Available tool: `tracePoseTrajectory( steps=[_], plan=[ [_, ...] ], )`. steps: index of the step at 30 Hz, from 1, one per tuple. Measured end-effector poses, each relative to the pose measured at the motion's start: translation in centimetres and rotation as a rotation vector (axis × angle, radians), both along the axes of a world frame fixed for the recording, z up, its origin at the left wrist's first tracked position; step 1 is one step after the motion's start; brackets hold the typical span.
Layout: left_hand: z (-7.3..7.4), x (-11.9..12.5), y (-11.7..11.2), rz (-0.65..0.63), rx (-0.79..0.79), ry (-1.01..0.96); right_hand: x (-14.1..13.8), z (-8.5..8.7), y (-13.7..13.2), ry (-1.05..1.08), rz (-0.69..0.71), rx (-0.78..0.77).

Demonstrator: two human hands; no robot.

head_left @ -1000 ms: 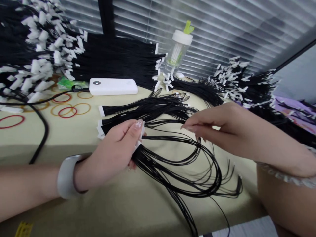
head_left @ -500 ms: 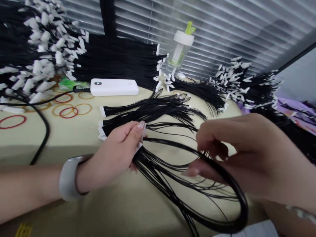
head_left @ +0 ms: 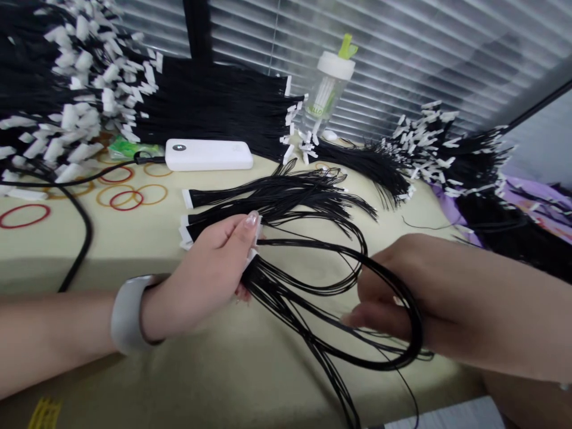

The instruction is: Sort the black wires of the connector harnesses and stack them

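My left hand [head_left: 218,256] pinches white connectors [head_left: 252,257] at the ends of black wire bundles, thumb on top. From there the black wires [head_left: 308,333] fan to the lower right, and one thick strand bends into a big loop [head_left: 417,322]. My right hand [head_left: 393,292] is curled at that loop, which crosses in front of the palm and thumb; its fingers close around wires, though the fingertips are partly hidden. Just behind my left hand, more black wire bundles [head_left: 277,193] with white connectors lie flat on the table.
A white power bank [head_left: 209,155] with a black cable [head_left: 83,220] lies behind, near red and yellow rubber bands [head_left: 126,201]. A clear bottle [head_left: 328,89] stands by the blinds. Heaps of black wires with white connectors [head_left: 80,131] line the back left; another wire heap [head_left: 429,143] is right.
My right hand has shifted slightly down and the big wire loop has drawn in smaller. A second, smaller loop now shows beside the fingers. My left hand keeps its hold.
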State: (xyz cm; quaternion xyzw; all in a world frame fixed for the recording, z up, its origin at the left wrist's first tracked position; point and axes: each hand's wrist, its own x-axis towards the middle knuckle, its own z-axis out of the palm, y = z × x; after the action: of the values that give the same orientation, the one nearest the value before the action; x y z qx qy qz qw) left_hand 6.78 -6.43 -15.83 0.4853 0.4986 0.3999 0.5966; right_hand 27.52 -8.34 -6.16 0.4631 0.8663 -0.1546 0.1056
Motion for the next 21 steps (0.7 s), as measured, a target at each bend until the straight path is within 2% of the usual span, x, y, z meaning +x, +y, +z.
tracePoseTrajectory(
  steps=[5, 11, 21],
  plan=[
    [0.2, 0.0, 0.0, -0.020, 0.000, 0.053, -0.8, -0.4, -0.6, 0.019, -0.059, -0.106],
    [-0.1, 0.0, 0.0, -0.032, 0.023, 0.027, -1.8, -1.8, -0.9, 0.019, 0.068, 0.134],
    [-0.4, -0.2, -0.1, -0.041, -0.001, -0.008, -1.1, -3.1, -1.0, 0.024, 0.048, 0.294]
  ],
)
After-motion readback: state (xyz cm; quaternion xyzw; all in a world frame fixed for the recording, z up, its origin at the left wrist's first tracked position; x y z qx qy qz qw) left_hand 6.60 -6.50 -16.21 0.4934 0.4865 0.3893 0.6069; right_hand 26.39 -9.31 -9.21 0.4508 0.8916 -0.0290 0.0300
